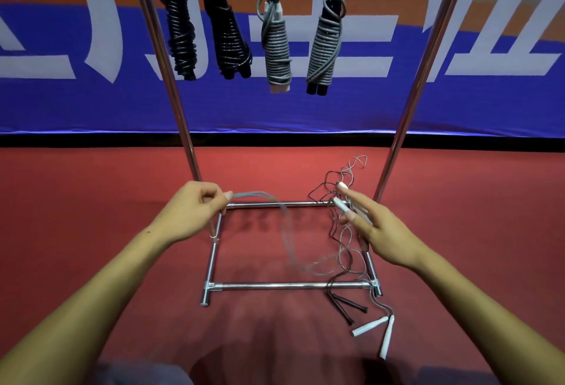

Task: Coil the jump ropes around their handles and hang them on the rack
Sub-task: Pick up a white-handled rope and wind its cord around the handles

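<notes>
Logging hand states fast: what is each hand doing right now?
Left hand: pinching the pale rope.
Right hand: holding the white handles, some fingers straight.

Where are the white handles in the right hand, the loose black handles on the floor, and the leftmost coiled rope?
white handles (341,204): head view, tip of nearer handle.
loose black handles (347,308): head view, mid-shaft.
leftmost coiled rope (180,33): head view, middle coils.

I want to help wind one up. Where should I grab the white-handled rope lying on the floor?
Probably by its two white handles, coming from above. They lie side by side on the red floor, clear of the tangled cords, so one hand can close round both.
</notes>
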Available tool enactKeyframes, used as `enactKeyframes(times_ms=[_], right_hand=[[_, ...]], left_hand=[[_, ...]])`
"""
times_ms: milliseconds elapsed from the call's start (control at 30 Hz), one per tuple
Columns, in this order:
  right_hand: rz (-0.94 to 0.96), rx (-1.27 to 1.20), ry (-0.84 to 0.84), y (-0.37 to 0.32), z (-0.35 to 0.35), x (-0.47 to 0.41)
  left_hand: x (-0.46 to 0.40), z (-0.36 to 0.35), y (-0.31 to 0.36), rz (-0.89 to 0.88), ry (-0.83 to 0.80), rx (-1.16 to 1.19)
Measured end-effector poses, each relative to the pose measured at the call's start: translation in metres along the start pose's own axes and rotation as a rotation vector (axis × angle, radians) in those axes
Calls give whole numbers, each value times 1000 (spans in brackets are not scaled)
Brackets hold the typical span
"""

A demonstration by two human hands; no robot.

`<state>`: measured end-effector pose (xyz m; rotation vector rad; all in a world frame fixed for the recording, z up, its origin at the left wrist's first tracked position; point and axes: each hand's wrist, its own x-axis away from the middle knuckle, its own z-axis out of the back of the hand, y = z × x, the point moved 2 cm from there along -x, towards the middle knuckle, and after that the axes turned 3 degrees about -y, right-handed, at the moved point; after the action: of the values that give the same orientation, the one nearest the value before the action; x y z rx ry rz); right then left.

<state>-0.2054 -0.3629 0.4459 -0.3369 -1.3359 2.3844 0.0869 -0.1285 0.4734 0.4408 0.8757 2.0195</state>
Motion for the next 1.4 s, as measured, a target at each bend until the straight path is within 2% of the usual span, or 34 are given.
enactKeyframes(times_ms=[100,200,367,567,667,733,800,867,1033,1133,1233,1400], right_hand=[[-99,-115,57,-7,1,2],[-126,-170,27,-13,0,2],[-158,-291,-17,-20,-15,-2],[-113,-358,-85,-30,-34,-8],[-68,-418,-113,-40,-39,-9],[-35,-454,-123,-46,-38,-7],[-12,-490,-119,-50,-37,-6],[0,-511,-124,-51,-37,-3],[8,-533,-113,-51,-40,-1],[-7,-583,-67,-49,-39,-4],[-34,-674,18,-48,-38,-8],[-96,-987,168,-41,-30,-15]], left_hand=[[2,-6,-3,-24,-6,-260],[3,-19,6,-61,-1,-341],[-1,-37,24,-74,-66,-203],[-4,-57,43,-203,-81,-225],[1,-61,61,-360,-261,-36],[3,-59,70,-400,-343,147],[1,-56,75,-404,-256,249],[-2,-56,74,-334,-187,370],[-3,-57,73,-228,-292,510],[-4,-54,76,-217,-277,529],[-8,-49,78,-199,-174,553],[-12,-41,79,-97,18,688]])
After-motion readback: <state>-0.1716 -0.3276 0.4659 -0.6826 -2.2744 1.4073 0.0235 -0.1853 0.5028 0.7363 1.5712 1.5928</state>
